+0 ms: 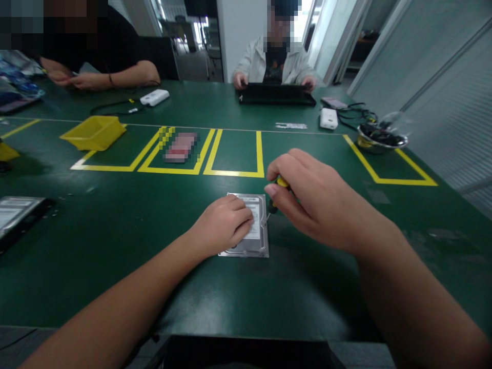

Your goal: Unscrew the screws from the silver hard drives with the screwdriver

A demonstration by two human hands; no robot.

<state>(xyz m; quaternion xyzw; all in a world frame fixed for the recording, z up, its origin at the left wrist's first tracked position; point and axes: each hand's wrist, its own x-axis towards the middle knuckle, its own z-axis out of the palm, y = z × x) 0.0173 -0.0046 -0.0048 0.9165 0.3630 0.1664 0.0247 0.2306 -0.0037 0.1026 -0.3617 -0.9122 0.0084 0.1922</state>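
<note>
A silver hard drive (258, 248) with a white label lies flat on the green table, a little right of the middle of the view. My left hand (225, 224) is closed on it from the left, fingers curled over the label and covering much of the drive's left side. In my right hand (321, 202) is a screwdriver (272, 207) with a yellow and black handle, pinched between thumb and fingers. Its thin shaft slants down to the drive's right edge. Whether the tip sits in a screw is too small to tell.
Yellow tape frames mark the green table (172, 297). Further off stand a yellow bin (94, 134), a blurred pinkish object (181, 147) and a metal bowl (380, 146) of dark parts. Another drive (19, 215) lies at far left. Two people sit opposite; one holds a black tray-like object (277, 95).
</note>
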